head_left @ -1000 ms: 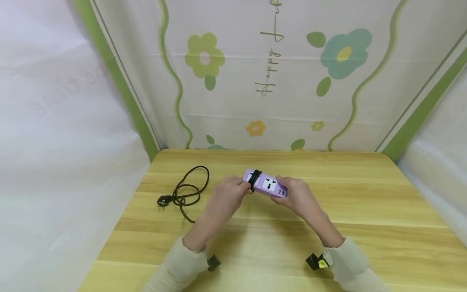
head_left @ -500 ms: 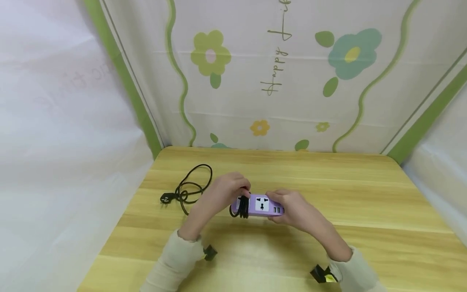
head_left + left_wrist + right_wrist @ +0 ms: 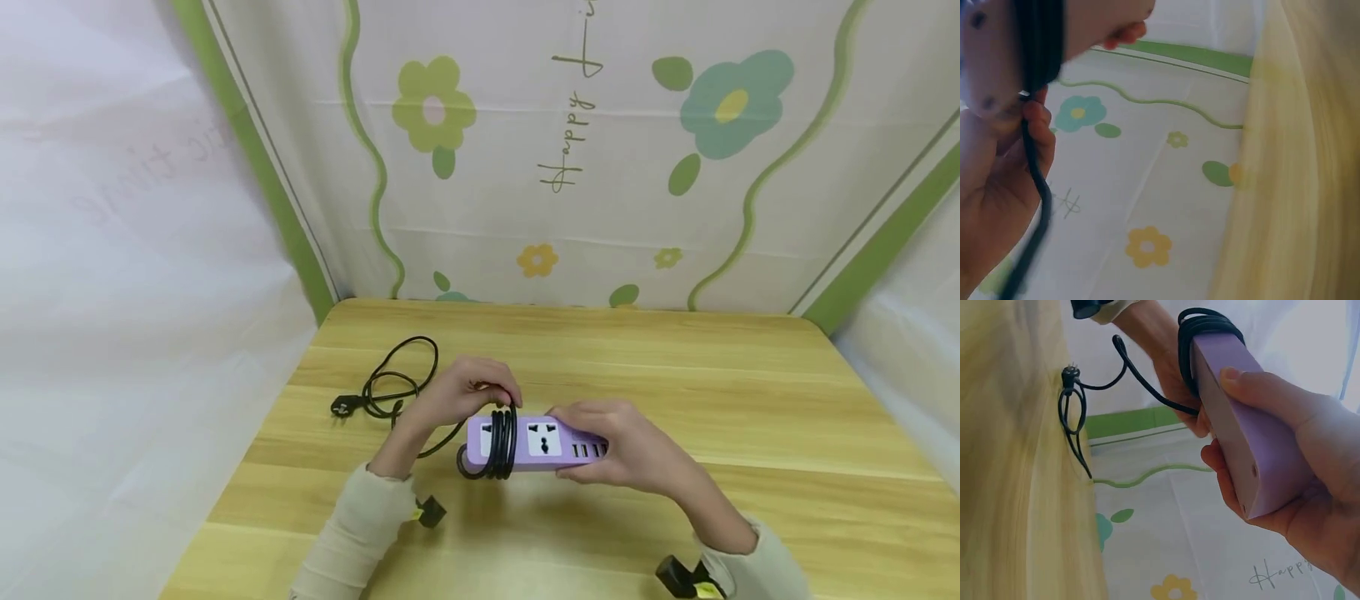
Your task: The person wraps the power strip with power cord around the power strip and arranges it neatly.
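Note:
A purple power strip (image 3: pixel 522 443) with white sockets and USB ports is held up over the table, its socket face toward the head camera. My right hand (image 3: pixel 633 446) grips its USB end, thumb on one side and fingers on the other, as the right wrist view also shows. Several turns of black cord (image 3: pixel 501 446) circle the strip's other end. At the strip's far edge, my left hand (image 3: pixel 472 392) pinches the cord beside these turns. From there the loose cord (image 3: pixel 1038 206) runs down past the left palm in the left wrist view.
The rest of the cord lies in loops on the wooden table (image 3: pixel 712 400) at the left, ending in a black plug (image 3: pixel 346 406). A flower-printed cloth (image 3: pixel 525 150) stands behind the table, with white sheets at both sides.
The strip has come nearer the person and turned from slanted to nearly level. The left hand has moved with it, carrying the cord over the strip's far edge.

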Demonstrator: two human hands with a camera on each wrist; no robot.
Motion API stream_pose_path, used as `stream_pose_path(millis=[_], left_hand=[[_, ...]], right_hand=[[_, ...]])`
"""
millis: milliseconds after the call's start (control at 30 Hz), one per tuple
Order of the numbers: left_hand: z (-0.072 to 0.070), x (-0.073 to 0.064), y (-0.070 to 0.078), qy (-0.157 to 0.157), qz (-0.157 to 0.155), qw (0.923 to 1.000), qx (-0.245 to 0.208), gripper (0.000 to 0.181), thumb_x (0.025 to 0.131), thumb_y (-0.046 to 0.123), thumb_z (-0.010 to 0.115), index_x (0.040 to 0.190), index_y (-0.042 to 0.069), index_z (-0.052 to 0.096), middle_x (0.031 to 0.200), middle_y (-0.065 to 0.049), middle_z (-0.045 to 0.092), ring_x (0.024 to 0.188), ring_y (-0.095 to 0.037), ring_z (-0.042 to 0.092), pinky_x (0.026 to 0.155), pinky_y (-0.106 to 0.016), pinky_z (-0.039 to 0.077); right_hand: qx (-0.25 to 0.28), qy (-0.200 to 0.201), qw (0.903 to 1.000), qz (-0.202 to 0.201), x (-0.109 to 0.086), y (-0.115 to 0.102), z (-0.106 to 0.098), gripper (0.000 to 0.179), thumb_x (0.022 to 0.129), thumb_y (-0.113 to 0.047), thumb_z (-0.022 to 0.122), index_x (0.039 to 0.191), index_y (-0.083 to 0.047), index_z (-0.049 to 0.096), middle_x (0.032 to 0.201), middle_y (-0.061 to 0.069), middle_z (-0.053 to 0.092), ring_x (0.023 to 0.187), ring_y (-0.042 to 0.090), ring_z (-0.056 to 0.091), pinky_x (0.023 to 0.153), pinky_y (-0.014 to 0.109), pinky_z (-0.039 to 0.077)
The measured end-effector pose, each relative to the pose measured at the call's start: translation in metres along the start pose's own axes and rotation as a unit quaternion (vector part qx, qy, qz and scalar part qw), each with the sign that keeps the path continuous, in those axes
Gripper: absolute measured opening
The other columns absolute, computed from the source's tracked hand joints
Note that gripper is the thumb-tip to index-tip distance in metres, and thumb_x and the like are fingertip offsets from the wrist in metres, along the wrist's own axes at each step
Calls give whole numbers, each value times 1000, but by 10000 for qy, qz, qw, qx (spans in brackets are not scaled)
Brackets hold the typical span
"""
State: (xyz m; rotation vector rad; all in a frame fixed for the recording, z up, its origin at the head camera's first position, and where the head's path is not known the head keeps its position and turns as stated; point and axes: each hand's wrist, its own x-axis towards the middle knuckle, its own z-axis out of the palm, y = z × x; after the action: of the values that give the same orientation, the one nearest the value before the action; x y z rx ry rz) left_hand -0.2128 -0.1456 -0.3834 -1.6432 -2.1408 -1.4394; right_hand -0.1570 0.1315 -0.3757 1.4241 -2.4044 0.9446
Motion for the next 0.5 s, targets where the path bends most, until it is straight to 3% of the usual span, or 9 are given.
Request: stream_pose_path(millis=[100, 267, 500], left_hand=[[3, 0, -2, 93, -270, 9993, -250, 14, 96, -5, 57, 97, -2, 71, 93, -15, 72, 81, -12, 66, 70, -30, 59], [11, 1, -1, 261, -751, 9955, -524, 20, 98, -6, 52, 106, -6, 71, 102, -20, 73, 95, -17, 70, 83, -33, 59], [23, 1, -5, 214, -1080, 9870, -1170, 32, 94, -8, 59, 125, -10, 62, 123, -26, 67, 114, -20, 66, 98, -35, 53]], right_hand=[[47, 188, 9998, -109, -2, 2, -4, 57, 72, -24, 90, 120, -1, 69, 108, 11, 75, 86, 12, 69, 65, 14, 54], [224, 493, 9984, -173, -5, 8, -8, 57, 71, -20, 91, 120, -1, 69, 107, 12, 75, 86, 12, 69, 67, 17, 55], [306, 817, 9959, -229, -5, 14, -15, 59, 67, -13, 92, 121, -1, 69, 106, 13, 75, 83, 10, 68, 66, 17, 55]])
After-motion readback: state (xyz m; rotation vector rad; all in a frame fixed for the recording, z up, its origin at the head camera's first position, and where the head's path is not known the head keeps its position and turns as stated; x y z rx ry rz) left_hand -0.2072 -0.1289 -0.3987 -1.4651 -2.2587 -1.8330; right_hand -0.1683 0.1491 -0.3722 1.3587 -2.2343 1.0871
